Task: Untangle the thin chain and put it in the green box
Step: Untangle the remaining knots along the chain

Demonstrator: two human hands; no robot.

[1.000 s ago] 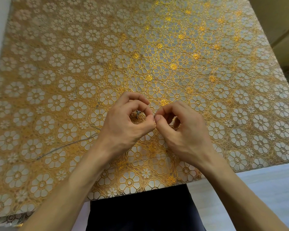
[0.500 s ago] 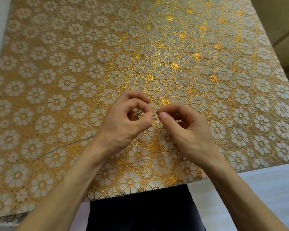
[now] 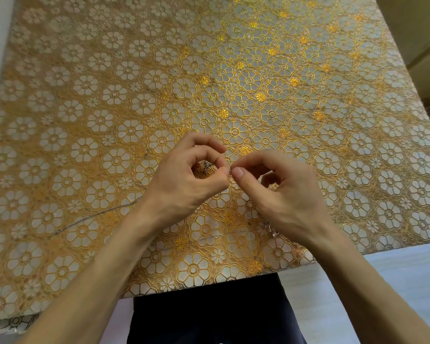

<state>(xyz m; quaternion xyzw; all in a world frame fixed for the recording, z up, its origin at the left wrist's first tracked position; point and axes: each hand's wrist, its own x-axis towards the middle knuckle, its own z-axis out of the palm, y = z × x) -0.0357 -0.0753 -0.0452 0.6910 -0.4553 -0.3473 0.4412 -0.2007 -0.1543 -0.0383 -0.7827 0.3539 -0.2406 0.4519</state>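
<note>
Since a second ago the thumbs have eased slightly apart, the grip of the left hand [image 3: 184, 187] still pinching the thin chain [image 3: 206, 167] at its knot above the desk [image 3: 85, 95], the right hand [image 3: 286, 197] pinching a strand alongside, so untangling looks unfinished, with the green box out of view.

Flat tablecloth [image 3: 233, 70] open ahead, left and right of my 2 hands. My left hand [image 3: 184, 187] and right hand [image 3: 288, 197] thumb to thumb, crowding each other. Across cloth by left wrist: thin chain [image 3: 97, 217].
</note>
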